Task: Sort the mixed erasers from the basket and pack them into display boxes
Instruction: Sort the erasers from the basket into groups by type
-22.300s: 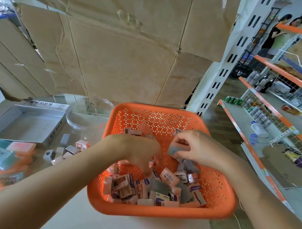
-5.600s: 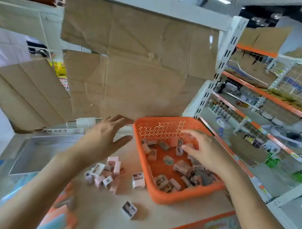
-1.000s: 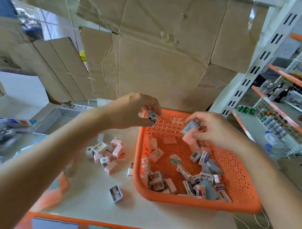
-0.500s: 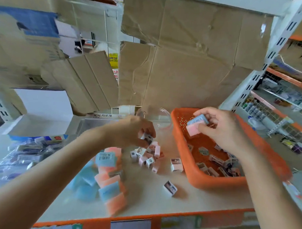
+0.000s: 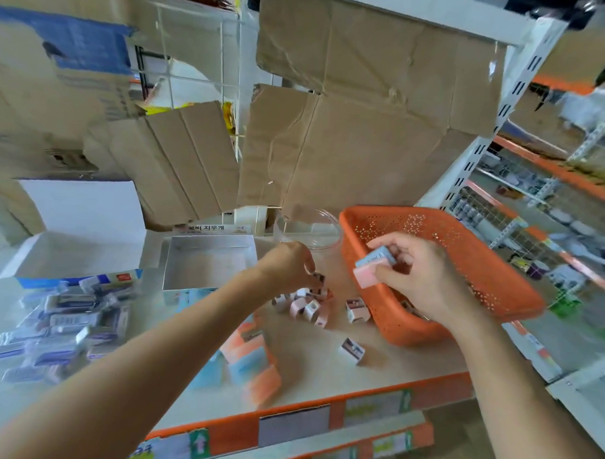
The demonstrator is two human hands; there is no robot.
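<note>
Left hand [image 5: 288, 265] is curled, with a small eraser [image 5: 318, 280] pinched at the fingertips just above the pile of small erasers [image 5: 307, 306] on the shelf [image 5: 323, 367]. Right hand [image 5: 423, 278] is held over the orange basket [image 5: 465, 248], with a pink eraser [image 5: 364, 278] and a blue eraser [image 5: 373, 259] gripped together. An open display box [image 5: 207, 263] is seen left of the pile.
</note>
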